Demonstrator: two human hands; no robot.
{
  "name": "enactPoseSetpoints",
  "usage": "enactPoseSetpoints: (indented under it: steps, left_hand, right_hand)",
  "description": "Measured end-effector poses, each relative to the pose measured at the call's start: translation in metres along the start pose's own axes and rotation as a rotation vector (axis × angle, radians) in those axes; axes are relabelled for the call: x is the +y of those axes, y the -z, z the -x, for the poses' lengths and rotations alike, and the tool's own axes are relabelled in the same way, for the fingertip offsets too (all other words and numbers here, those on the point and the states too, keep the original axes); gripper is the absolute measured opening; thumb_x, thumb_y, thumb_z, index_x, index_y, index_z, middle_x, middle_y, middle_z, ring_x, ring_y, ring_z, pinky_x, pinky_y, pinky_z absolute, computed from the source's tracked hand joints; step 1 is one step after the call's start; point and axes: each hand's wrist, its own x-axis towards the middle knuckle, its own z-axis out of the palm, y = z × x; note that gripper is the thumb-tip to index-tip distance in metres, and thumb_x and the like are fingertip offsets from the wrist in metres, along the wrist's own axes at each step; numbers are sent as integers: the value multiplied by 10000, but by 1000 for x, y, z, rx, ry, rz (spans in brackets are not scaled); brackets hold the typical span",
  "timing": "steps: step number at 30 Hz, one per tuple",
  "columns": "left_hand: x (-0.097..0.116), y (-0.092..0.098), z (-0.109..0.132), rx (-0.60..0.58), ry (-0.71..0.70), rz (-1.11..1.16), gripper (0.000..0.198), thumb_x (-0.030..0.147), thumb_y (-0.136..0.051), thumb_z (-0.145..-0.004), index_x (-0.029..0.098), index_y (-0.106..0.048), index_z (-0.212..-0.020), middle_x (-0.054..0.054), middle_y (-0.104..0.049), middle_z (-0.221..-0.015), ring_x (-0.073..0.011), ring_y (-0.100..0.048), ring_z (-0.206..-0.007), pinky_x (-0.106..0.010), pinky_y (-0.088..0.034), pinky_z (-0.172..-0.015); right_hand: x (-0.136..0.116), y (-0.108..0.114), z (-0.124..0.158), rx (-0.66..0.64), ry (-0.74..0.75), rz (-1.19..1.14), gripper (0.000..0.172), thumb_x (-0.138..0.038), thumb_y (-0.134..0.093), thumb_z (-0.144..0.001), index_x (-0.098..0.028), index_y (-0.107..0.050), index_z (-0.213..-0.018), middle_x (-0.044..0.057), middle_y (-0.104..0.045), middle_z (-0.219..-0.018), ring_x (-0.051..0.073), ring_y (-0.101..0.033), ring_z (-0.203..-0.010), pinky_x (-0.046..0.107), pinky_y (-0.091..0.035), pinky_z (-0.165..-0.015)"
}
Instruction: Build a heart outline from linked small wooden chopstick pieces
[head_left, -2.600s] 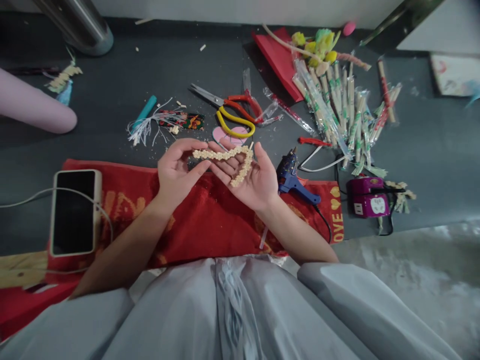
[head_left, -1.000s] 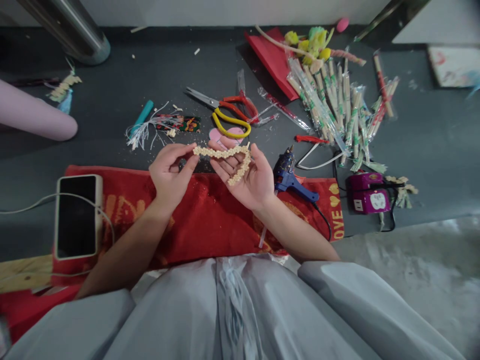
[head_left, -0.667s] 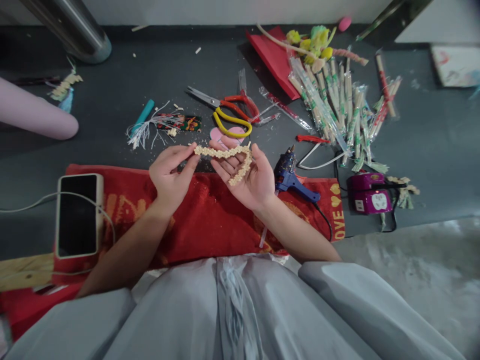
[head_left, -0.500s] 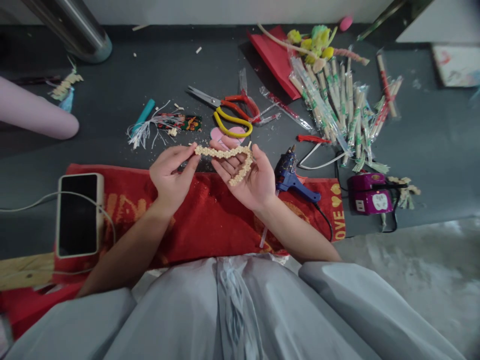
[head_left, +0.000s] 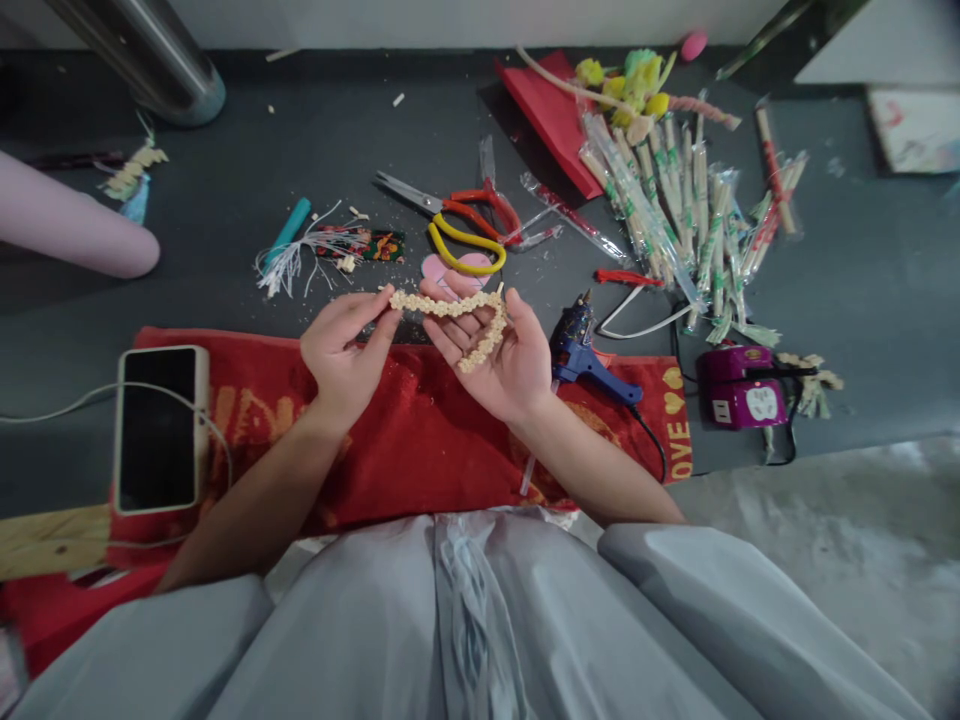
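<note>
A cream beaded strip (head_left: 457, 308), bent into an angle, is held between both hands above a red cloth (head_left: 420, 440). My left hand (head_left: 343, 355) pinches its left end between thumb and fingers. My right hand (head_left: 504, 355) lies palm up under the bent right part, thumb pressed on it. A blue glue gun (head_left: 581, 352) rests just right of my right hand. A pink heart cutout (head_left: 450, 268) lies on the dark floor beyond the strip.
Scissors with yellow and red handles (head_left: 457, 222) lie beyond the hands. A phone on a cable (head_left: 155, 425) sits on the cloth at left. Wrapped sticks (head_left: 679, 215) pile at right, near a purple power socket (head_left: 742, 388). A pink sleeve (head_left: 71, 225) lies far left.
My left hand has closed from loosely spread fingers into a pinch on the strip's left end. The strip and my right hand stay almost where they were.
</note>
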Motion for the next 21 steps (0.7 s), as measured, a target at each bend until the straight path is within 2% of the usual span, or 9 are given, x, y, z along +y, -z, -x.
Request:
enactPoseSetpoints:
  steps: [3, 9, 16, 19, 21]
  left_hand:
    - [0, 0, 0, 3, -1, 7, 208, 325, -732, -940, 405, -758, -1131, 17, -789, -970, -184, -742, -822, -363, -637, -749]
    - [-1, -1, 0, 0, -4, 1, 163, 358, -724, -944, 359, -772, -1100, 2, -786, -965, -182, -737, -832, -353, -625, -772]
    - [-3, -2, 1, -14, 13, 37, 182, 371, -720, -943, 367, -756, -1121, -6, -777, -984, -182, -724, -843, -353, -620, -792]
    - [-3, -3, 2, -40, 56, 35, 253, 442, -685, -959, 333, -722, -1184, -23, -753, -992, -182, -708, -849, -345, -613, -789]
    - [-1, -4, 3, -21, 88, 46, 343, 483, -664, -964, 322, -661, -1267, -28, -724, -967, -163, -675, -785, -308, -587, -715]
  right_hand:
    - [0, 1, 0, -32, 5, 1, 483, -436, -289, -1050, -210, -715, -1056, 44, -817, -990, 168, -731, -1140, 412, -497, -1152]
    - [-1, -1, 1, -10, -1, 14, 495, -430, -283, -1054, -202, -676, -1249, 43, -819, -1055, 164, -729, -1148, 413, -502, -1146]
    - [-1, -2, 1, -8, 8, 3, 496, -434, -275, -1057, -197, -696, -1173, 46, -820, -1042, 165, -727, -1153, 412, -501, -1150]
    - [-2, -4, 1, 25, 11, 3, 497, -439, -278, -1052, -210, -687, -1219, 50, -812, -1097, 166, -709, -1195, 418, -501, -1151]
    - [-2, -5, 1, 20, 17, 4, 506, -445, -275, -1052, -215, -680, -1249, 51, -805, -1137, 164, -704, -1207, 417, -498, -1154]
